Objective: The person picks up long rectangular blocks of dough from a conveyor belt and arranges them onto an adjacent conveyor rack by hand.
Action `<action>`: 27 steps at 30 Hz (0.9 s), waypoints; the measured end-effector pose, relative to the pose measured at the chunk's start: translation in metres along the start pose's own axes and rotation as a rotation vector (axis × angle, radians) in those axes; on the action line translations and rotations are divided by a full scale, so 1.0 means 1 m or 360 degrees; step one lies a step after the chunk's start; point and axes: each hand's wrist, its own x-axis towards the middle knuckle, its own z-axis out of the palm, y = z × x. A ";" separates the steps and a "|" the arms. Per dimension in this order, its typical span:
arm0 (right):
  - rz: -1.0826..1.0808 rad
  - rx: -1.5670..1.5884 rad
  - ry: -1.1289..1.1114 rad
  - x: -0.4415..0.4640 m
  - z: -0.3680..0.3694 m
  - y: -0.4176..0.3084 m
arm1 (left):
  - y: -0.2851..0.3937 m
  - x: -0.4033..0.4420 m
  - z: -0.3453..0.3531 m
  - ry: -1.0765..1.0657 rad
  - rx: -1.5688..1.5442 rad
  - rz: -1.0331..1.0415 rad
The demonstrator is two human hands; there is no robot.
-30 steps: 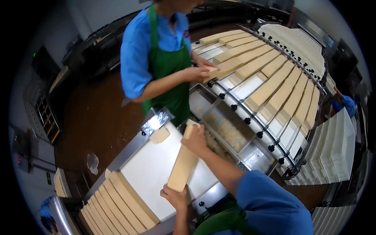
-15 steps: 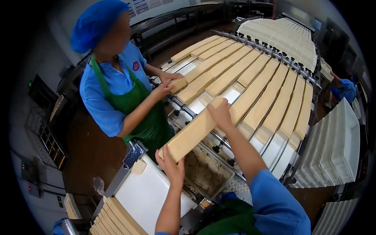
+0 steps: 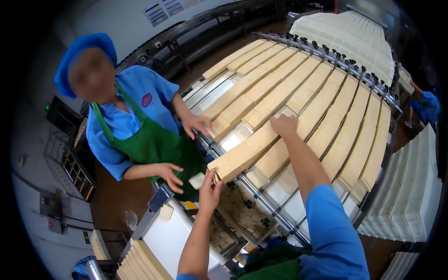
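Note:
My left hand (image 3: 210, 193) closes on the near end of a long pale-yellow row of thin slices (image 3: 245, 151). My right hand (image 3: 284, 125) grips the far end of that row, fingers bent over it. The row lies at the lower edge of the laned conveyor (image 3: 291, 205), its near end jutting past the metal bar. Similar rows (image 3: 322, 105) lie side by side in the lanes. A loose pale square piece (image 3: 196, 180) is beside my left hand, near a co-worker's open hand (image 3: 169, 175).
Across from me stands a co-worker in a green apron (image 3: 158, 144). Below the conveyor edge is a bin (image 3: 245, 210) of broken pieces. A white board (image 3: 170, 233) and more stacked slices (image 3: 140, 261) are at lower left. White stacked trays (image 3: 401, 191) stand at right.
The row in my hands has moved away from me, from above the bin toward the conveyor lanes. The co-worker's hands have left a row and spread apart; the loose square piece has appeared.

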 end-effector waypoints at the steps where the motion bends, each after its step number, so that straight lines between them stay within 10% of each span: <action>1: 0.0002 0.0015 0.0063 0.005 0.004 0.001 | -0.002 0.002 0.006 0.0020 -0.0031 0.0000; 14: 0.0001 -0.0334 0.0577 0.021 0.013 0.009 | 0.006 0.029 0.052 0.0123 0.0186 0.0011; 27: -0.0154 -0.0143 0.0207 0.022 -0.012 0.034 | 0.032 0.039 0.081 0.0215 0.0228 -0.0144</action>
